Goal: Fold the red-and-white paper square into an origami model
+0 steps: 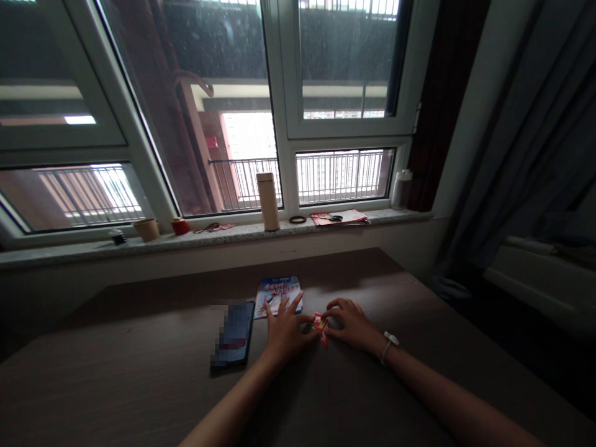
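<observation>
A small red piece with white and yellow markings (321, 323), crumpled or folded like a wrapper or paper, is low over the brown table between my hands. Thumb and index finger of my left hand (285, 329) pinch its left side, while the other fingers spread out over the lower edge of a blue illustrated booklet (279, 292). On the right side, my right hand (356, 326) has its thumb and curled fingers closed on the same red piece. A pale bracelet (389, 345) circles the right wrist. I cannot make out exactly what the red piece is.
A dark phone (235, 335) lies left of my left hand on the table (139, 347). Along the windowsill (223, 239) stand a beige flask (267, 202), a paper cup (146, 230), a red spool (180, 226), scissors (335, 218) on red papers, and a clear bottle (401, 189).
</observation>
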A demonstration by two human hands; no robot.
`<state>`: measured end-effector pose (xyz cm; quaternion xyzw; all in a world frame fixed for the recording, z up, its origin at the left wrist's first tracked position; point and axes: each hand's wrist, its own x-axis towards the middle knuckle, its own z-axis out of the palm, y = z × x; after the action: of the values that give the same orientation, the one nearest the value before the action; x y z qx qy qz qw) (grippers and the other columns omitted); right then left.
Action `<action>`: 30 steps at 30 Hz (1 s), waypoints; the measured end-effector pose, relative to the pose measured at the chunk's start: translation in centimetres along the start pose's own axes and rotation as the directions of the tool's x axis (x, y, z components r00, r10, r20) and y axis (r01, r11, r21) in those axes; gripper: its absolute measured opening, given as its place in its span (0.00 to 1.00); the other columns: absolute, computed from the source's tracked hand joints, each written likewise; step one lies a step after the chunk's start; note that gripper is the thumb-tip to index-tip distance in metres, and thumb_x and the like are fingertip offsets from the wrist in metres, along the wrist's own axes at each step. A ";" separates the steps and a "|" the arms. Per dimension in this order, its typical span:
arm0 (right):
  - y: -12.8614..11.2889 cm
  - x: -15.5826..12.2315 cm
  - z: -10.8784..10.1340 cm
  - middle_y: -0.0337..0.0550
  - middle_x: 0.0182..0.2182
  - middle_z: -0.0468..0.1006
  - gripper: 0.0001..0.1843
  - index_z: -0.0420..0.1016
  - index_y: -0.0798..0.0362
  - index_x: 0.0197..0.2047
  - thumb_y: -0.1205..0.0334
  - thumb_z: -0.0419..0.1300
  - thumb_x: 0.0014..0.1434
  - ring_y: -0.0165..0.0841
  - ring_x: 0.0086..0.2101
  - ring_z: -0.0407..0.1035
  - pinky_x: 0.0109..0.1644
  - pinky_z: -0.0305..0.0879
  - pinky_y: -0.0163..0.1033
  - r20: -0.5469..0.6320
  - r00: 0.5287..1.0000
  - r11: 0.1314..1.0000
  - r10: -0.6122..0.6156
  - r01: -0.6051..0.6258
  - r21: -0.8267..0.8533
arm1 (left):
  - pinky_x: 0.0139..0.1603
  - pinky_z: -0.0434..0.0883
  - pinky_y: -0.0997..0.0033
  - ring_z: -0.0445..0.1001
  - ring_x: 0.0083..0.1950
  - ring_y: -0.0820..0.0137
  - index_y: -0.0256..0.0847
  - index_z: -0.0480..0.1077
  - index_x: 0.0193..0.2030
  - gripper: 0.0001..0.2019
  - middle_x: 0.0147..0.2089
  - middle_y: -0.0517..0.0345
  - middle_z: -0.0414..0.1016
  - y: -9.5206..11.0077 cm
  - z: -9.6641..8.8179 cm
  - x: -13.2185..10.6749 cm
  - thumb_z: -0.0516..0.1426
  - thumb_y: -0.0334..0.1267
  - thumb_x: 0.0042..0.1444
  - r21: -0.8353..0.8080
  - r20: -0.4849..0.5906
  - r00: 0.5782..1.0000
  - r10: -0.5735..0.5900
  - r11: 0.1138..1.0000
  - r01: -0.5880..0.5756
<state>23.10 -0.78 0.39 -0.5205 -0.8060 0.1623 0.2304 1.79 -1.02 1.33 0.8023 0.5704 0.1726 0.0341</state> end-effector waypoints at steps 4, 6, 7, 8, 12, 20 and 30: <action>0.0 -0.1 0.0 0.40 0.54 0.70 0.18 0.78 0.38 0.48 0.48 0.65 0.54 0.41 0.57 0.61 0.66 0.46 0.51 -0.005 1.000 1.000 0.002 -0.002 0.009 | 0.65 0.19 0.31 0.50 0.72 0.45 0.65 0.78 0.45 0.18 0.72 0.66 0.54 0.4 -0.1 -0.4 0.65 0.59 0.46 0.003 -0.005 1.000 0.002 1.000 -0.002; 0.1 -0.1 0.0 0.40 0.54 0.70 0.18 0.78 0.38 0.48 0.49 0.65 0.54 0.41 0.58 0.60 0.67 0.46 0.51 -0.006 1.000 1.000 0.002 -0.002 0.010 | 0.65 0.18 0.32 0.51 0.71 0.45 0.65 0.77 0.47 0.22 0.72 0.64 0.55 0.5 -0.1 -0.5 0.65 0.62 0.44 -0.001 -0.004 1.000 0.003 1.000 -0.003; 0.1 -0.1 0.1 0.40 0.54 0.70 0.18 0.78 0.38 0.48 0.49 0.65 0.54 0.41 0.58 0.60 0.67 0.45 0.51 -0.006 1.000 1.000 0.000 0.000 0.011 | 0.65 0.18 0.32 0.51 0.71 0.45 0.65 0.77 0.48 0.23 0.72 0.63 0.55 0.6 -0.1 -0.6 0.65 0.63 0.44 -0.001 -0.003 1.000 0.007 1.000 -0.007; 0.1 -0.1 0.1 0.40 0.54 0.70 0.18 0.78 0.38 0.48 0.48 0.65 0.53 0.41 0.58 0.60 0.67 0.45 0.52 -0.007 1.000 1.000 -0.002 0.002 0.012 | 0.65 0.18 0.32 0.52 0.71 0.46 0.65 0.77 0.48 0.24 0.72 0.62 0.56 0.6 -0.1 -0.7 0.64 0.64 0.44 0.000 -0.003 1.000 0.012 1.000 -0.012; 0.2 -0.2 0.2 0.41 0.54 0.70 0.22 0.78 0.39 0.48 0.46 0.67 0.50 0.43 0.58 0.61 0.68 0.43 0.55 -0.004 1.000 1.000 0.000 0.000 0.024 | 0.65 0.19 0.32 0.52 0.71 0.45 0.65 0.76 0.50 0.26 0.71 0.61 0.58 0.6 -0.1 -0.9 0.63 0.65 0.43 0.003 0.002 0.999 0.033 0.999 -0.033; 0.0 -0.3 0.0 0.43 0.55 0.69 0.26 0.76 0.40 0.50 0.43 0.68 0.48 0.44 0.58 0.60 0.69 0.37 0.58 0.012 1.000 0.999 0.008 -0.008 0.049 | 0.65 0.21 0.29 0.48 0.72 0.42 0.68 0.73 0.53 0.28 0.73 0.62 0.54 -0.2 -0.6 -0.6 0.62 0.67 0.43 -0.008 0.106 0.994 0.031 1.000 -0.030; 0.3 -0.5 0.1 0.44 0.58 0.65 0.35 0.73 0.41 0.53 0.43 0.71 0.42 0.46 0.60 0.57 0.70 0.33 0.59 0.056 0.998 1.000 -0.020 0.019 0.013 | 0.64 0.23 0.28 0.48 0.73 0.45 0.69 0.76 0.48 0.15 0.72 0.65 0.55 -0.1 -0.5 -0.4 0.60 0.59 0.53 -0.024 0.070 0.997 -0.042 0.999 0.044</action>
<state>23.46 -1.15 0.06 -0.5064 -0.8161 0.1798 0.2127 1.45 -1.45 1.71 0.7948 0.5839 0.1510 0.0678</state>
